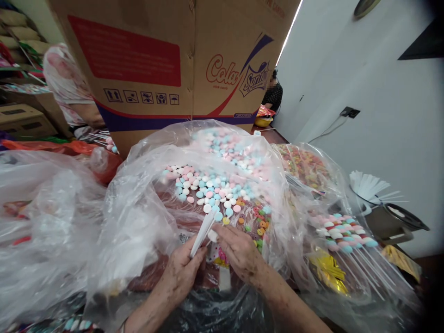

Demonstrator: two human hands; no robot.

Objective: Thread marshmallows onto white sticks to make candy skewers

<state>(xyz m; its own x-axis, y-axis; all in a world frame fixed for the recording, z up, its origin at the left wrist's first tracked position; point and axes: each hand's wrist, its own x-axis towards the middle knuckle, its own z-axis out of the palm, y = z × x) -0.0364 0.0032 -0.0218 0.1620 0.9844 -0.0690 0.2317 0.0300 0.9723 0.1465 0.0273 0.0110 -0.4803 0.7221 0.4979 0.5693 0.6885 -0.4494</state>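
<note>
A tall cardboard box [156, 69] walled off the far side, and plastic bags [138, 217] crowded in from left and right, leaving a small near gap. There the left hand [182, 273] gripped white sticks [203, 233]. The right hand [239, 252] pinched a white candy [212, 236] against them, beside loose pastel candies [211, 189]; the box read "Cola".

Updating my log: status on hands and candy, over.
Left hand gripping white sticks. Right hand pinching a white candy beside them. Clear bag bunched around both hands.
</note>
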